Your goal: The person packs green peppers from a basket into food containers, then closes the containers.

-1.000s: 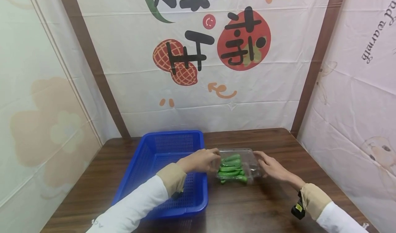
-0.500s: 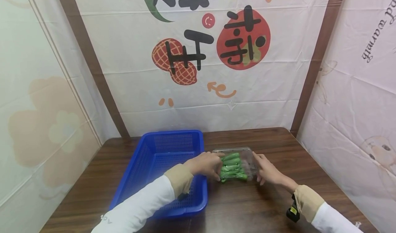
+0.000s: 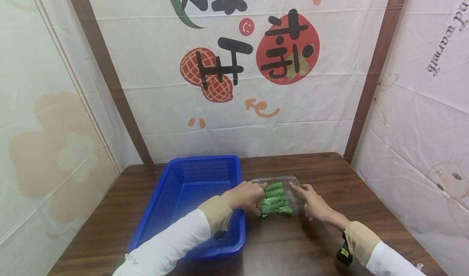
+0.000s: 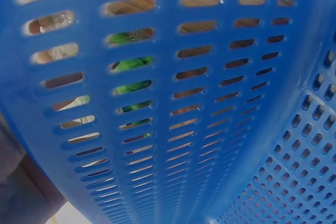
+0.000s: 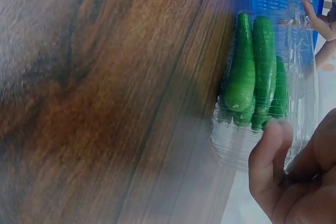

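A clear plastic box (image 3: 294, 194) with several green, cucumber-like vegetables (image 3: 274, 198) inside lies on the table, right of the blue basket. Its lid is down over them. My left hand (image 3: 246, 195) reaches over the basket's right rim and touches the box's left end, a finger on the lid's edge. At the other end, my right hand (image 3: 316, 206) presses the lid with an extended index finger; its other fingers sit bent beside the box. The right wrist view shows the vegetables (image 5: 241, 72) through the plastic, with right-hand fingers (image 5: 268, 153) at the near end.
A blue perforated basket (image 3: 203, 158) stands to the left, its slotted wall (image 4: 168, 87) filling the left wrist view. The brown wooden table (image 3: 271, 247) extends in front of the box. Printed cloth walls (image 3: 315, 121) enclose the back and sides.
Both hands have shifted from gripping the box's ends to touching its lid edges. The right index finger has moved left onto the lid; the left hand has come slightly nearer and right.
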The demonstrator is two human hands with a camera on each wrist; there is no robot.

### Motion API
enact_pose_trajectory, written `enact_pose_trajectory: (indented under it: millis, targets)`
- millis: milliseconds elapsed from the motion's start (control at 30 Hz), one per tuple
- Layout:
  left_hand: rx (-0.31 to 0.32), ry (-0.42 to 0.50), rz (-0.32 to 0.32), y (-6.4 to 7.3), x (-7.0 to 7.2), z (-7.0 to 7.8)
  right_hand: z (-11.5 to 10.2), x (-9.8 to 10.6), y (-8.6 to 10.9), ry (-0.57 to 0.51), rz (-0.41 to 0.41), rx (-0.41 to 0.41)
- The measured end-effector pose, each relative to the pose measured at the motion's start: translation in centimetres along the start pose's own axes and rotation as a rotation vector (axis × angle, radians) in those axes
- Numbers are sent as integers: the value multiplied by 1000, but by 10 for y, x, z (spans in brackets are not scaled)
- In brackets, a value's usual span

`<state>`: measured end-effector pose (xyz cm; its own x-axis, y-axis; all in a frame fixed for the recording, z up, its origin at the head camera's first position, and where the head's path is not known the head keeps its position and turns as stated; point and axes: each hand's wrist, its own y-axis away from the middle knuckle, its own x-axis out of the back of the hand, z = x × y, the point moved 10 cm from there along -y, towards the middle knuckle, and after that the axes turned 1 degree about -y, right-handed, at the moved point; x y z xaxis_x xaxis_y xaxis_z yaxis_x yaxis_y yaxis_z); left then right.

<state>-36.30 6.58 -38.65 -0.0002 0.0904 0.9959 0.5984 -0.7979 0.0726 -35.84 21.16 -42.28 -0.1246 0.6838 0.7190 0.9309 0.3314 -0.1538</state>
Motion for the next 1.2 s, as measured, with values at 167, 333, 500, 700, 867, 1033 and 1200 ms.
enact_pose_trajectory:
  millis: [167,333,500,700,867,1033,1200]
  targets:
    - [-1,-26,-23,-1,-2,1,4,-3,-2,55,4,-18]
    - [-11,-70,-9,-3,-1,2,2,-3,-2,64,8,-23]
    - [-44,-179,27,-5,-2,7,2,-4,-1,63,9,-25]
    - [-50,-219,53,-5,1,10,1,-4,-1,67,13,-20]
    - [-43,-249,53,-4,0,13,1,-4,-1,75,18,-30]
    - [-27,-309,44,-6,-3,16,2,-4,-1,109,34,-37]
    - [-30,-363,34,-7,-7,20,1,-4,-1,159,61,-22]
